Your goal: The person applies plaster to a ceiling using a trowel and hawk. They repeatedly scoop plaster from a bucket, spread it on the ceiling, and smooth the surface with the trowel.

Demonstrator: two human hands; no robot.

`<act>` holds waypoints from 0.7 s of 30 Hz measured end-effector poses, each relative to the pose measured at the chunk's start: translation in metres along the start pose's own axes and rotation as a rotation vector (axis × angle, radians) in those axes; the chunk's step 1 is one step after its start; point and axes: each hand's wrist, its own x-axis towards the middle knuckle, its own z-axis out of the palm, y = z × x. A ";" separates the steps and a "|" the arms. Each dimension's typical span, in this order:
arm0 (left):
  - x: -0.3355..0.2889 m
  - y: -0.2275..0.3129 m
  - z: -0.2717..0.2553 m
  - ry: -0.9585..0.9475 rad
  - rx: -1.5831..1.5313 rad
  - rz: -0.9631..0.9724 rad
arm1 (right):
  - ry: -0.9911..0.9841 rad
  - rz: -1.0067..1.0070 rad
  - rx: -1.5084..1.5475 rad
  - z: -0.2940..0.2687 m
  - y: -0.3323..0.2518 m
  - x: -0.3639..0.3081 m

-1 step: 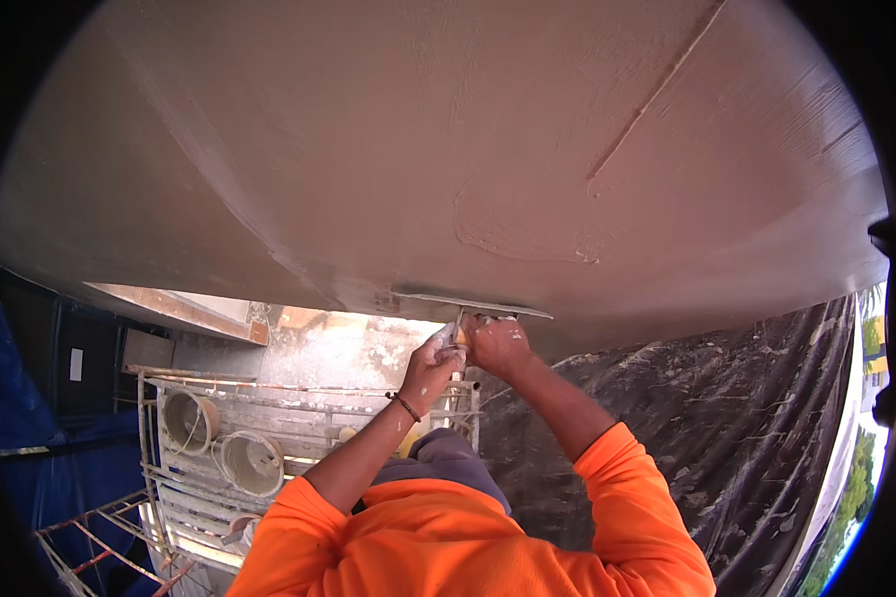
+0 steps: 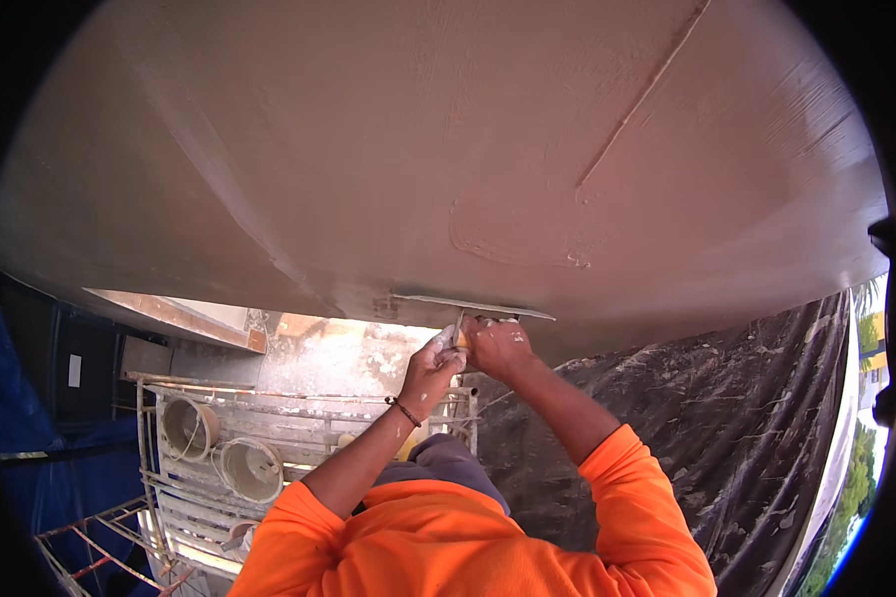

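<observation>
A long, thin-edged plastering trowel [image 2: 473, 302] lies against the smooth, damp-looking plastered wall [image 2: 368, 149]. My right hand [image 2: 498, 345] is closed round its handle, which the fingers mostly hide. Right beside it, my left hand [image 2: 433, 363] is closed too, with whitish smears on its fingers. A thin pale strip and a yellowish part show between the two hands; whether they belong to the trowel or to a second tool I cannot tell. Above the blade, the wall carries a curved ridge of plaster [image 2: 513, 254] and a long raised line [image 2: 637, 104].
Below left stands a rusty, plaster-stained scaffold [image 2: 184, 383]. Two buckets [image 2: 252, 470] rest on its planks, with a smaller container [image 2: 237, 535] nearby. Dark, splashed sheeting [image 2: 657, 428] spreads at the right. Blue tarpaulin [image 2: 80, 478] hangs at the far left.
The wall marks and scaffold sit slightly further left in the picture. My hands and the trowel stay almost in the same place.
</observation>
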 end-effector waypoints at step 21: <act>-0.068 0.393 0.194 -0.402 0.214 1.010 | 0.592 0.009 0.099 -0.458 -0.046 -0.151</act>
